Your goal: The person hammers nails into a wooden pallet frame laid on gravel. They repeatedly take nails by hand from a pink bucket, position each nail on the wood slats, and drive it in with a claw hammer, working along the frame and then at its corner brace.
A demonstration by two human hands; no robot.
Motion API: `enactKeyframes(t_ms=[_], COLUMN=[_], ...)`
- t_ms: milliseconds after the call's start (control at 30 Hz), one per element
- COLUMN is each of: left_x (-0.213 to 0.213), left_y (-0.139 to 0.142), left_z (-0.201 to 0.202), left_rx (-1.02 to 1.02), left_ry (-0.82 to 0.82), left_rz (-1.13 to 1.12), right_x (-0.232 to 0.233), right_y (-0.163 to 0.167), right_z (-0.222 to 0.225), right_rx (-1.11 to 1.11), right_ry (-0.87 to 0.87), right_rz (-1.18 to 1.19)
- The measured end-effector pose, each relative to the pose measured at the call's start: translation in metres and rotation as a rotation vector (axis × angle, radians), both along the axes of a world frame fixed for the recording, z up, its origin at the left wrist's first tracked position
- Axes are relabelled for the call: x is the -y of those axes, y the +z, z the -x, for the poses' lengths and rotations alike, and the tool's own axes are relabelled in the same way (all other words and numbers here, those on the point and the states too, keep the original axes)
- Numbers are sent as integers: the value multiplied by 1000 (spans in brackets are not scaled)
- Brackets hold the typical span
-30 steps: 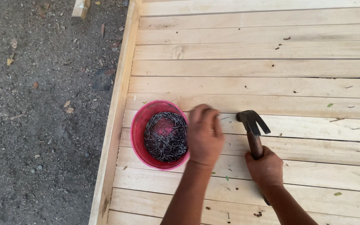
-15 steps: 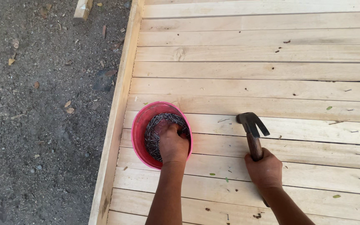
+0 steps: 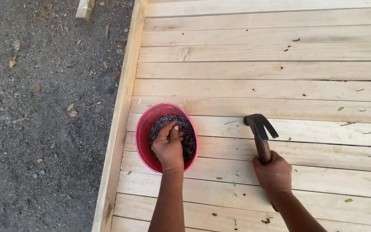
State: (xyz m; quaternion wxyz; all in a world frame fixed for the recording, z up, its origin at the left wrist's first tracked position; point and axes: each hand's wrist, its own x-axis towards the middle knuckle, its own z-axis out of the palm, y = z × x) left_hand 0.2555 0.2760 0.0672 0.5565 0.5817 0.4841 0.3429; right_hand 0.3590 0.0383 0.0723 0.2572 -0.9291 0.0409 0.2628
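A pink bowl full of dark nails sits on the pale wooden planks near their left edge. My left hand is down inside the bowl, fingers bunched into the nails. My right hand grips the wooden handle of a claw hammer, whose dark metal head rests on the planks to the right of the bowl.
Bare dirt ground with pebbles and dry leaves lies left of the planked surface. A wooden side rail runs along the left edge. A short wood offcut lies at the top left. Small leaf bits dot the planks.
My left hand moved left from beside the hammer and down into the bowl of nails. My right hand and the hammer stayed put.
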Motion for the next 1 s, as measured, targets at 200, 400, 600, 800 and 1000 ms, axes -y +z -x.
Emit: enactKeyframes(t_ms=[200, 400, 600, 800, 1000], left_x=[-1, 0, 3, 4, 3], left_y=[-4, -1, 4, 3, 12], left_z=[0, 2, -1, 0, 6], left_rx=[21, -32, -5, -37, -106], left_ry=[-18, -24, -23, -55, -60], left_rz=[-64, -154, -118, -202, -491], right_x=[0, 0, 1, 1, 0], right_y=[2, 0, 0, 0, 3], right_z=[0, 0, 1, 2, 2], right_rx=[18, 32, 22, 52, 2], right_ry=[9, 2, -6, 7, -13], right_rz=[-12, -16, -10, -21, -10])
